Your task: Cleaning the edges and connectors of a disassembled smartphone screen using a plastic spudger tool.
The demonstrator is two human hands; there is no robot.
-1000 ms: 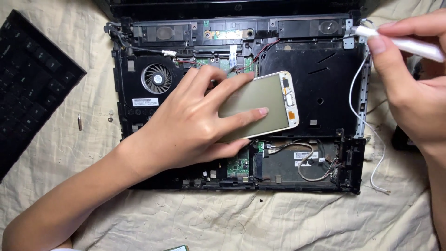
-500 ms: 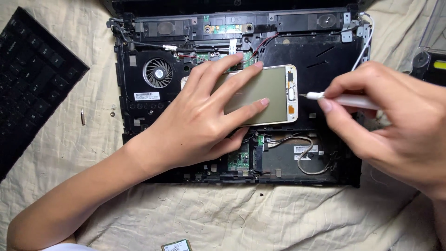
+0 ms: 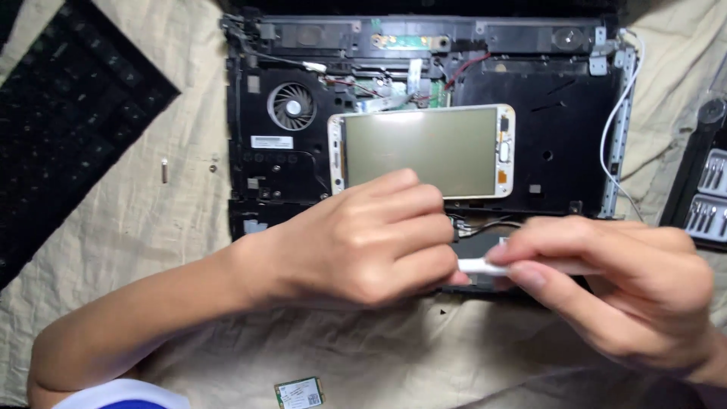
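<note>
Beige cloth [image 3: 151, 227] covers the table, and on it lies one opened laptop base [image 3: 424, 113] — black, its fan [image 3: 291, 106] and boards bare.

Half a second ago the left hand [image 3: 363, 242] lay spread flat over the pale phone-like panel [image 3: 424, 150] on the base; now it has drawn off the panel toward the base's near edge, leaving the panel uncovered, and is curled into a loose fist. The right hand [image 3: 613, 288] has come down too, from beside the panel's right end to the base's near edge. The view has also slid, so the base now sits higher in frame.

One white pen-shaped tool [image 3: 485, 266] lies level along the near edge of the base, just below the panel. The right hand's grip is closed on it, fingers and thumb pinching its shaft; the bare tip points left and meets the left hand's fingers, which close at that tip — I cannot tell whether they pinch it or only touch.

Left of the base: one black keyboard [image 3: 68, 129], and two small screws [image 3: 164, 170] on the cloth. Right of it, one case of screwdriver bits [image 3: 708, 189]. Nearer than the base, one small green card [image 3: 299, 392]. A white cable [image 3: 617, 121] loops at the base's right edge.
</note>
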